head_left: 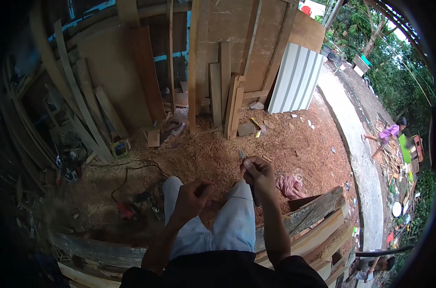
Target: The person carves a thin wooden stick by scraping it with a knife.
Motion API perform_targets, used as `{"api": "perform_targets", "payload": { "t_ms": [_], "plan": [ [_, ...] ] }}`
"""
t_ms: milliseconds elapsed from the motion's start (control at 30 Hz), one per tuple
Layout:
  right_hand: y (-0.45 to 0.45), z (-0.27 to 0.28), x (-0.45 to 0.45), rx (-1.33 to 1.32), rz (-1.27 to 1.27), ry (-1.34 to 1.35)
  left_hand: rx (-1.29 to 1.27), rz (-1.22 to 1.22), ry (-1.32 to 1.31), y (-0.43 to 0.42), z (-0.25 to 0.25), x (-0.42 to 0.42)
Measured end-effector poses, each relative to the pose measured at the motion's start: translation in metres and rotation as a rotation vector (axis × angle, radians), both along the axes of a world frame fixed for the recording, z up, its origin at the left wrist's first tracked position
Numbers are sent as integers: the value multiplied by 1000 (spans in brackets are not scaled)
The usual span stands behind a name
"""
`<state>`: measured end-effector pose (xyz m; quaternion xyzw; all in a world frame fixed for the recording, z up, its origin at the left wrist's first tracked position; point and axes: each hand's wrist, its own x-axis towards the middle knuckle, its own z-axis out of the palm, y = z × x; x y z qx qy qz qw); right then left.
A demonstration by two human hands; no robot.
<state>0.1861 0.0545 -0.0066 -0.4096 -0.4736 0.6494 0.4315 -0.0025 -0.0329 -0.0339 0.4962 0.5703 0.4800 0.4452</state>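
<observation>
Nearest the camera, a black shirt (218, 271) spans the bottom edge, with two bare forearms reaching forward from it. Out in front, above the right knee, the right hand (258, 174) pinches a thin pointed blade (242, 154) between thumb and fingers, its pale tip slanting up past the fingertips. How much of it lies inside the grip is hidden. Beside it, near but apart, the left hand (195, 198) hangs above the other knee with fingers curled and the thumb close to them; whether it holds something small I cannot tell.

Below both hands are the legs of pale blue jeans (233, 218), knees bent. Rough boards (314, 211) run out on either side of the hips. A pink cloth (291, 186) lies crumpled to the right, on ground thick with wood shavings (198, 156). To the left, in shadow, a red tool (127, 211) lies near a dark cord (126, 182).

Farther off, wooden planks (234, 108) lean against a plywood wall (227, 29), next to a white ridged sheet (297, 79). Beyond a pale path (362, 149) on the right, a person in purple (389, 132) bends forward near scattered scraps, with green trees (400, 67) behind.
</observation>
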Motion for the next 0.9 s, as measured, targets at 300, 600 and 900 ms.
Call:
{"api": "perform_targets", "payload": {
  "t_ms": [300, 600, 900],
  "plan": [
    [-17, -6, -6, -3, 132, -72, 28, -26, 34, 3, 21, 9],
    [-12, 0, -4, 1, 61, -12, 66, 0, 117, 0, 15, 3],
    [8, -1, 8, -47, -17, 51, 156, 11, 140, -1, 5, 0]
  ]
}}
